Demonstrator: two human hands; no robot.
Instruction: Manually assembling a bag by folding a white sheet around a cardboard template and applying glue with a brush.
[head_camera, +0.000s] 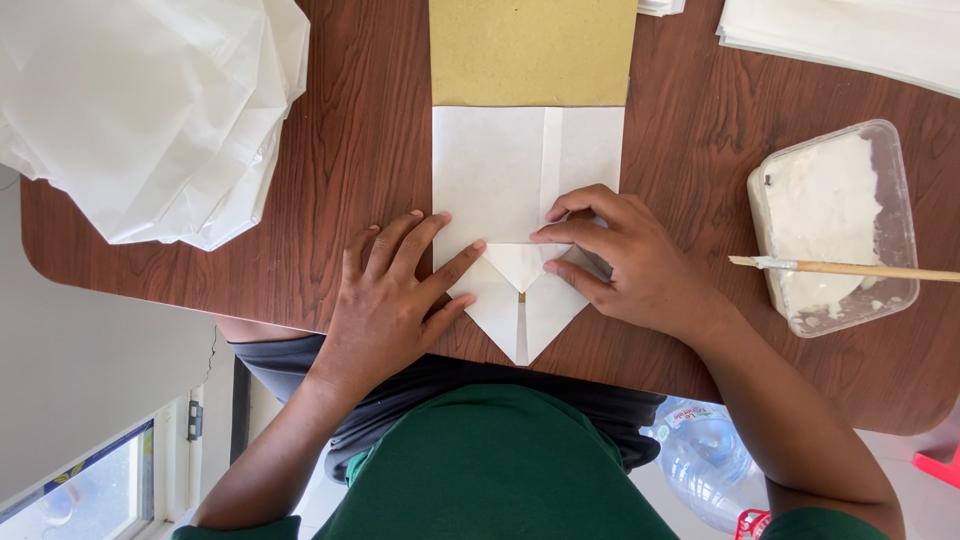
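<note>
A white folded paper (500, 170) lies on the brown wooden table (340, 170), its near end folded into a point with a small flap turned up. My left hand (395, 290) lies flat on the paper's left side, fingers spread, the forefinger tip on the fold line. My right hand (625, 265) presses the fold from the right, fingertips curled onto the crease. A tan board (530, 50) lies under the paper's far end.
A clear plastic tub of white paste (835, 225) stands at the right with a brush (850, 267) laid across it. Stacks of white paper sit at the far left (150, 110) and far right (850, 35). A water bottle (705, 460) stands below the table edge.
</note>
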